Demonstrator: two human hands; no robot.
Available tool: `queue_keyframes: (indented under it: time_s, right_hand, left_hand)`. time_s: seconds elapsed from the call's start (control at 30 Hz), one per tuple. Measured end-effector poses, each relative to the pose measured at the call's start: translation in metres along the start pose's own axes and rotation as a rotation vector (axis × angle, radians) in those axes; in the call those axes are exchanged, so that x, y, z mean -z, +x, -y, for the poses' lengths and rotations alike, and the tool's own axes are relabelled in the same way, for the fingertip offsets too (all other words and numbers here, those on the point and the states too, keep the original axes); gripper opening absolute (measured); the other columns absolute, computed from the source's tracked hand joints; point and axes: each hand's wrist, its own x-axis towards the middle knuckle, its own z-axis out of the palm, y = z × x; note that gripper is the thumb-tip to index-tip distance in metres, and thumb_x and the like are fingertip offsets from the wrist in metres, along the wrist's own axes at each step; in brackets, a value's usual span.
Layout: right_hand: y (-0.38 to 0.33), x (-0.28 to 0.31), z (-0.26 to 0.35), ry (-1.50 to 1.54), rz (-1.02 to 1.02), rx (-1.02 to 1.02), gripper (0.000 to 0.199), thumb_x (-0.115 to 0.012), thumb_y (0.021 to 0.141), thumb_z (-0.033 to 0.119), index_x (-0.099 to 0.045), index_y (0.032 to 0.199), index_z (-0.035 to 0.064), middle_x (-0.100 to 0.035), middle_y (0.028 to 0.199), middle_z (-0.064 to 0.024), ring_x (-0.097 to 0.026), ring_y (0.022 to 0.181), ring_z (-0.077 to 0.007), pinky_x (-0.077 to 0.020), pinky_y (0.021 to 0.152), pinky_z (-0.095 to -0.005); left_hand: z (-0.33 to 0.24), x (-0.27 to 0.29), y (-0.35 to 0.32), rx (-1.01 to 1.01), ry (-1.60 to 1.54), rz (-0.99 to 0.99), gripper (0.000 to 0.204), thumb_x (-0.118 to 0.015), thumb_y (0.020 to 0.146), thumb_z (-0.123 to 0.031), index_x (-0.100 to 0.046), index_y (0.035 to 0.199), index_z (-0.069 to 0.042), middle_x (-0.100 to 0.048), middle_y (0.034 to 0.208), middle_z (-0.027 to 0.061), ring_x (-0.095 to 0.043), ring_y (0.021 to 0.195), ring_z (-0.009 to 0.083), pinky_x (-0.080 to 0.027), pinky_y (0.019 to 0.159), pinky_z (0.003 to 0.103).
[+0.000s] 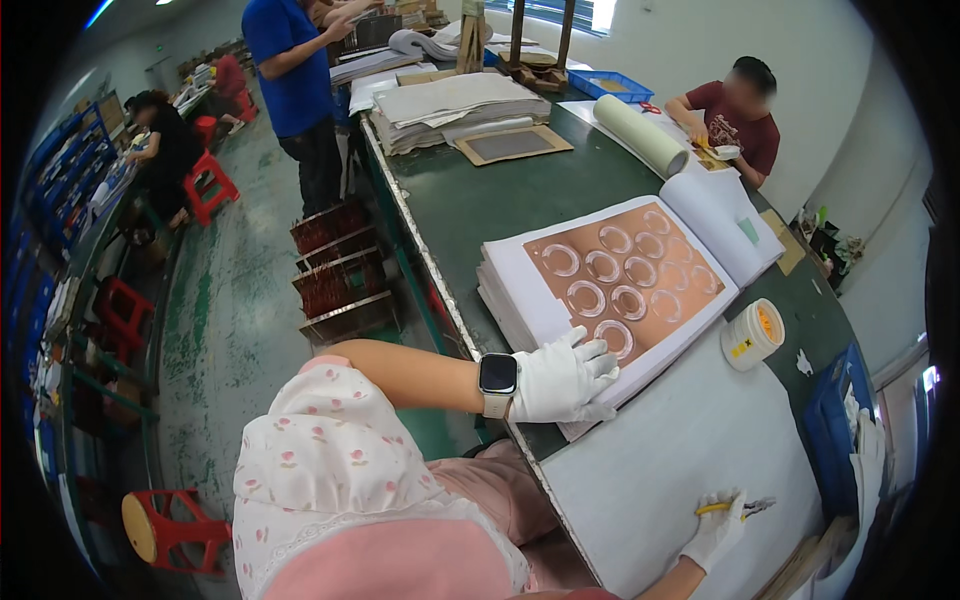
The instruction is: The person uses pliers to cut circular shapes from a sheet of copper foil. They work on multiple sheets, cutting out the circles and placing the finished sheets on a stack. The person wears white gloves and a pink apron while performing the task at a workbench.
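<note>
My left hand [566, 382], in a white glove with a watch on its wrist, lies flat with fingers out. It rests on the near edge of a thick paper stack [510, 290]. A copper-coloured sheet [600, 270] with several shiny rings tops that stack, just past my fingertips. At the lower right, my white-gloved right hand [718, 528] is closed round yellow-handled pliers [756, 507]. Their metal jaws point right, over the white paper [660, 460] covering the near table. Part of the handles is hidden in the glove.
A white tub [745, 345] with something orange inside stands right of the stack. Beyond are a paper roll [640, 137], curled white sheets [722, 225] and another paper pile [450, 105]. A blue bin [840, 430] borders the right side. A person [735, 120] works across the green table [440, 195].
</note>
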Motion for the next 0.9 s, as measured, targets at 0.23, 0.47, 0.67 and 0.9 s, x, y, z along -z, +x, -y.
queue_keyframes:
  time_s: [0.23,0.47,0.67,0.9]
  right_hand:
    - [-0.012,0.004,0.017,-0.070,-0.135,0.082,0.026,-0.057,0.083,0.029,-0.055,0.077,0.0038,-0.034,0.050,0.0062,-0.033,0.038,-0.0051,-0.0319,0.036,-0.0236]
    - [-0.074,0.031,0.027,-0.212,0.098,-0.016,0.024,-0.061,0.081,0.028,-0.055,0.074,0.0061,-0.052,0.060,0.0015,-0.046,0.052,-0.0061,-0.0384,0.048,-0.0221]
    - [-0.098,0.087,0.001,-0.029,-0.134,0.129,0.022,-0.059,0.082,0.024,-0.056,0.084,0.0027,-0.054,0.067,-0.0017,-0.051,0.061,-0.0070,-0.0410,0.054,-0.0231]
    - [-0.085,0.093,-0.017,0.089,-0.084,0.186,0.019,-0.056,0.083,0.020,-0.054,0.084,0.0016,-0.053,0.065,-0.0017,-0.051,0.059,-0.0085,-0.0408,0.053,-0.0227]
  left_hand:
    - [-0.029,0.032,0.033,-0.147,-0.258,0.014,0.018,-0.062,0.071,-0.017,-0.055,0.074,-0.001,-0.054,0.095,0.0149,-0.052,0.089,0.0304,-0.042,0.079,0.039]
    - [-0.128,0.056,0.070,-0.411,-0.560,-0.081,0.050,-0.069,0.057,0.003,-0.054,0.104,-0.002,-0.051,0.102,0.0220,-0.053,0.090,0.0369,-0.045,0.075,0.042]
    - [-0.242,0.051,0.134,-0.917,-0.563,0.036,0.046,-0.068,0.065,-0.003,-0.054,0.109,-0.004,-0.051,0.109,0.0211,-0.050,0.102,0.0377,-0.044,0.081,0.042]
    - [-0.399,-0.035,0.184,-1.162,-0.642,0.053,0.055,-0.066,0.070,-0.033,-0.050,0.114,-0.005,-0.051,0.114,0.0162,-0.048,0.106,0.0332,-0.040,0.089,0.039]
